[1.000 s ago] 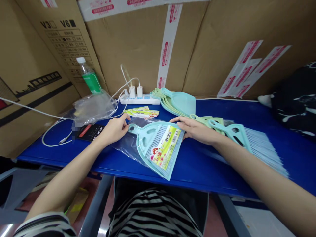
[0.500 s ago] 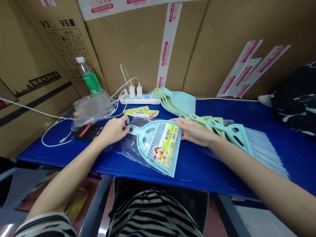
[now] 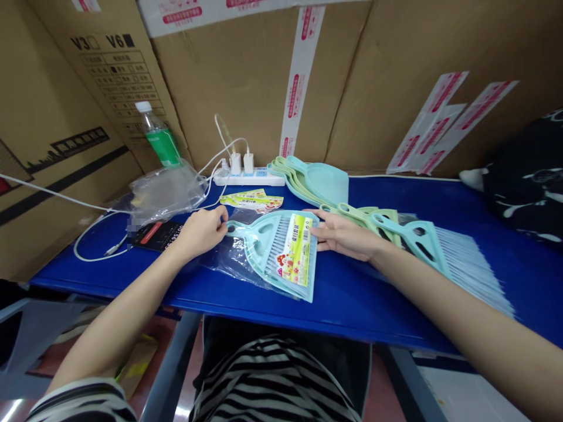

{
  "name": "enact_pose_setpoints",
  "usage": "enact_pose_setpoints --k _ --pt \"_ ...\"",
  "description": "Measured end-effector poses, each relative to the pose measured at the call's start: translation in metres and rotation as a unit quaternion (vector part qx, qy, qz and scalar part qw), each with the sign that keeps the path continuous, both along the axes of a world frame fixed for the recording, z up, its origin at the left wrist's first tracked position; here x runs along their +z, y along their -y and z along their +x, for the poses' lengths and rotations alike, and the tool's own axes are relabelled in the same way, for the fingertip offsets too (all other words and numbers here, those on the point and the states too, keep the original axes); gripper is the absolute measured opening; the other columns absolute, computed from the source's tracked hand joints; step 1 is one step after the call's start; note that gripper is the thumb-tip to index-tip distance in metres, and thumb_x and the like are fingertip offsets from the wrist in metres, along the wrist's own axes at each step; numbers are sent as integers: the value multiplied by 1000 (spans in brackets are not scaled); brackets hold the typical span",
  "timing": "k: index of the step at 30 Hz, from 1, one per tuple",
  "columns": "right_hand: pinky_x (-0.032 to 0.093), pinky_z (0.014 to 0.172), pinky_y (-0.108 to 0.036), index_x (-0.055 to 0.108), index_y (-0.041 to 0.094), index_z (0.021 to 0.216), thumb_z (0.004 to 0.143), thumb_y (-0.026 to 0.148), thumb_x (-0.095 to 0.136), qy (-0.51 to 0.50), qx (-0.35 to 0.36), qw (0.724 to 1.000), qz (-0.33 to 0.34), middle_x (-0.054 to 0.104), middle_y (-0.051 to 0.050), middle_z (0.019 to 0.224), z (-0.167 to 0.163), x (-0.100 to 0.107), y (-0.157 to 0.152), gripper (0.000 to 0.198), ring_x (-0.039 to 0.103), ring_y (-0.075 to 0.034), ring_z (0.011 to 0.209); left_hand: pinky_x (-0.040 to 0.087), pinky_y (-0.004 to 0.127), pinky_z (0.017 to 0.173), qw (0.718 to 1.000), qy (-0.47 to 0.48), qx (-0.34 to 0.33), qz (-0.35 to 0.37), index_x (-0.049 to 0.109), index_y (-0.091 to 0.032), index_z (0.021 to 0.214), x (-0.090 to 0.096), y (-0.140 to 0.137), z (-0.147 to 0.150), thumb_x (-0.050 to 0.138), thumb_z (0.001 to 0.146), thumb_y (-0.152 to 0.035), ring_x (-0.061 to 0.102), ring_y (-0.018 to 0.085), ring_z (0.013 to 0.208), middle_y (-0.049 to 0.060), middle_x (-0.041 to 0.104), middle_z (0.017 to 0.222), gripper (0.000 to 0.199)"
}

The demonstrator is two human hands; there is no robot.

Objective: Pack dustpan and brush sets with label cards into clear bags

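The left hand (image 3: 203, 230) pinched the handle (image 3: 238, 231), the right hand (image 3: 343, 235) the wide edge (image 3: 313, 271), of a pale-turquoise plastic dustpan-and-brush set (image 3: 263, 244), seemingly light, stiff, best held there.

Bare blue table (image 3: 440, 202) gives a passage at right of centre, between brushes (image 3: 470, 258) and cardboard wall (image 3: 241, 76). Second lane: front strip, lower centre, just below the dustpan set (image 3: 257, 249); right forearm (image 3: 440, 299) overhangs its right end. Upper centre obstructed by stacked dustpans (image 3: 328, 181) and power strip (image 3: 268, 177). Left of centre: crumpled plastic bag (image 3: 171, 190), white cable (image 3: 65, 194), phone (image 3: 153, 234) crowd the surface.
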State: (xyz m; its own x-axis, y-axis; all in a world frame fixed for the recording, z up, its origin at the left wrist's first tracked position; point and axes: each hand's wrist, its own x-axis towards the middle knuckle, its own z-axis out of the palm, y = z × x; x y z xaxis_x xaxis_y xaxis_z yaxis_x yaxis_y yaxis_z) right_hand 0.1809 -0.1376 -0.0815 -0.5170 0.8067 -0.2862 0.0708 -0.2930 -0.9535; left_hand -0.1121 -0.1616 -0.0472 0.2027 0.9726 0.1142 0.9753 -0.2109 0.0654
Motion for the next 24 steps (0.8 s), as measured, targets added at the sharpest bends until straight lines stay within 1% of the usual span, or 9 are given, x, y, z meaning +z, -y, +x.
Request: enact_pose_setpoints --k 2,5,8,11,14,19,21,24 --pt "57 93 -40 34 26 144 93 11 50 1 -3 1000 3 71 -8 115 0 -2 -1 55 70 -18 101 40 28 59 1000 16 -3 -1 55 -22 81 0 -1 -1 49 82 -15 64 19 63 -1 67 65 9" --pt "57 94 -39 37 26 142 93 13 51 -12 -5 1000 7 70 -8 116 -1 -4 -2 52 69 -18 103 41 27 58 999 36 -10 0 56 -22 81 0 -1 -2 50 82 -16 64 18 61 0 69 70 8" --pt "55 97 -39 43 26 138 91 14 53 -27 -3 1000 3 70 -9 118 -3 -3 -1 49 68 -19 106 40 27 58 1000 25 -15 3 57 -22 82 -1 -1 -3 50 81 -16 64 18 61 -1 68 65 9" --pt "57 95 -38 42 29 139 88 13 57 -36 14 999 3 68 -8 123 -3 1 2 56 67 -19 109 39 27 57 1000 5 -17 10 57 -22 82 -2 -1 -3 49 80 -14 63 18 60 -2 66 61 11" --pt "59 91 -37 31 32 147 84 11 61 -36 30 999 -3 67 -6 127 -2 4 5 72 67 -20 110 39 27 58 1000 -1 -14 9 57 -22 82 -2 -1 -3 49 80 -14 62 19 61 -2 65 61 12" --pt "59 91 -34 -1 34 156 81 9 68 -12 1 1000 -23 62 -7 134 -2 3 5 105 66 -20 112 39 28 59 1000 -5 -9 10 58 -22 85 -1 -1 -3 48 80 -14 63 20 64 -1 64 64 14" --pt "60 90 -34 -10 32 156 81 9 69 -4 -8 1000 -28 62 -9 134 -2 2 5 112 66 -20 112 39 28 60 1000 -6 0 9 58 -22 86 0 0 -2 47 81 -14 64 21 66 0 64 66 15" --pt "60 90 -35 -17 31 156 83 10 68 -5 -10 1000 -19 64 -10 131 -3 2 5 114 67 -21 110 41 30 61 1000 -7 16 6 59 -22 89 1 1 -2 47 81 -13 65 23 69 2 66 68 16"
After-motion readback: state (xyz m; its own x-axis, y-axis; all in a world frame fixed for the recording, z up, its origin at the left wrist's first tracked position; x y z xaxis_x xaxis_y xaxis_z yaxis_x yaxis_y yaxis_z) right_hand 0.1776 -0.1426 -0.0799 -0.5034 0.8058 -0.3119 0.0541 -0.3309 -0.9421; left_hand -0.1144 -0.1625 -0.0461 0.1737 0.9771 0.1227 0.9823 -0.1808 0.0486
